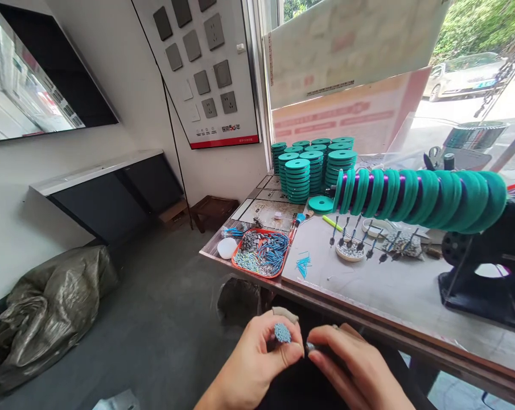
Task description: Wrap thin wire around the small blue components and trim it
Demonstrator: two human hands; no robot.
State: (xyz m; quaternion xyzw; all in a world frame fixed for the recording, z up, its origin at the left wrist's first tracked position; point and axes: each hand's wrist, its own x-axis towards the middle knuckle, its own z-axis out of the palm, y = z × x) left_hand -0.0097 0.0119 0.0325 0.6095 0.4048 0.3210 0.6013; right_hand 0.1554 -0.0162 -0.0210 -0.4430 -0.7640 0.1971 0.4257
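My left hand (pixel 261 353), low in the middle of the head view, is wrapped round a bundle of thin blue-grey pieces (pixel 282 333), whose round end faces up between thumb and forefinger. Just to its right, my right hand (pixel 346 356) has thumb and fingers pinched on a small greyish object (pixel 310 346), too small to name. The two hands are close together in front of the table edge. Beyond them on the table, a red-rimmed tray (pixel 237 263) holds blue, dark and pale green small parts.
Stacked green spools (pixel 298 181) stand by the window. A black machine (pixel 487 250) carries a row of green discs (pixel 411 196) above the right side. A bowl of beads (pixel 350 250), blue sticks (pixel 303 265) and a white cup (pixel 227 248) lie on the table (pixel 325 293).
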